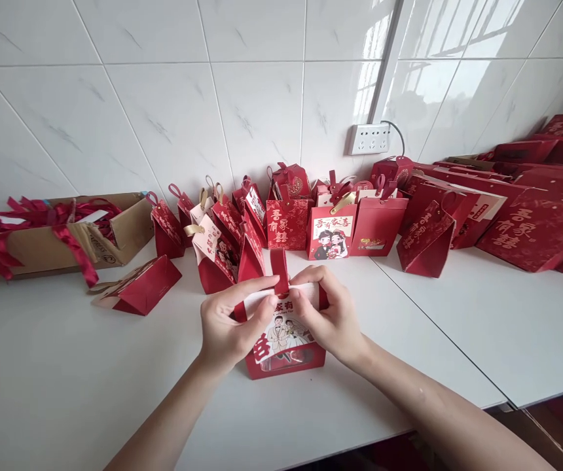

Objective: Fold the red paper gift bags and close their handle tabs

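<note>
A red gift box (286, 335) with a cartoon wedding couple on its white front panel and a clear window low down stands upright on the white table. My left hand (235, 320) pinches its top edge from the left, thumb in front and fingers behind. From the right, my right hand (325, 314) grips the same top edge, its thumb close to the other thumb. Between my fingertips a red ribbon loop (279, 265) sticks up from the box's top. The fingers behind the panel are partly hidden.
Several finished-looking red boxes (289, 222) stand along the tiled wall behind. A cardboard box (55, 252) of red ribbons sits at left, near a tipped-over box (146, 286). Stacked red bags (522, 226) fill the right, and a power strip (370, 139) is on the wall.
</note>
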### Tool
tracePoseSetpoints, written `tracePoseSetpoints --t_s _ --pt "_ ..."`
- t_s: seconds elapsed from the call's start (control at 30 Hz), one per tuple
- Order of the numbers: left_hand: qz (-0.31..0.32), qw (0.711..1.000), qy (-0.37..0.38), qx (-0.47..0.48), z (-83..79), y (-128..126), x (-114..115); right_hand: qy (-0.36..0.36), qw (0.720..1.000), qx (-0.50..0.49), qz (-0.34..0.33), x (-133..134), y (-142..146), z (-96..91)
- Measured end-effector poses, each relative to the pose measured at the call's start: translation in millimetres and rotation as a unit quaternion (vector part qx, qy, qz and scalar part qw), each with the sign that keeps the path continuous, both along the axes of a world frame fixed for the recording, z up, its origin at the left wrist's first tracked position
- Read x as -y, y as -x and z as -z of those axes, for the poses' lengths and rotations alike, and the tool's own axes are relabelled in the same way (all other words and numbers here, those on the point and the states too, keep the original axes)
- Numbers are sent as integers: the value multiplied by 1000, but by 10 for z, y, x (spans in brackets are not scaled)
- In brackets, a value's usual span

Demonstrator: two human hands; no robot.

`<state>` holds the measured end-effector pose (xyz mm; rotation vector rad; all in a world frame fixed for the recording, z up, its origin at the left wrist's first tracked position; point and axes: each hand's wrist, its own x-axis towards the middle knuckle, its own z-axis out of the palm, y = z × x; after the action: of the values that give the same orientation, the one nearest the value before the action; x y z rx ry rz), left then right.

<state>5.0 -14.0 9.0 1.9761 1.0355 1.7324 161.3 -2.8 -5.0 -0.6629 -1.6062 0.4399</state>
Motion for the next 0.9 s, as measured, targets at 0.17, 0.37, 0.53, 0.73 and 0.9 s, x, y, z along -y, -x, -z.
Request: tracePoseSetpoints --t_s 0.17,0.37,0.53,0.73,0.9 --pt "0 998 -56 -27 26 2 -38 -30 999 -6 -19 -7 -17 7" --pt "12 994 -99 -44 23 -16 -53 -35 999 -2 -17 -1 -17 -2" --pt "-6 997 -73 -23 47 -37 -39 2 999 -33 -31 6 -5 26" --pt "6 1000 -16 14 56 -39 -40 -11 998 -43 -47 7 0 27" --pt "-16 1000 5 26 58 -41 -37 3 999 -37 -14 10 -4 14"
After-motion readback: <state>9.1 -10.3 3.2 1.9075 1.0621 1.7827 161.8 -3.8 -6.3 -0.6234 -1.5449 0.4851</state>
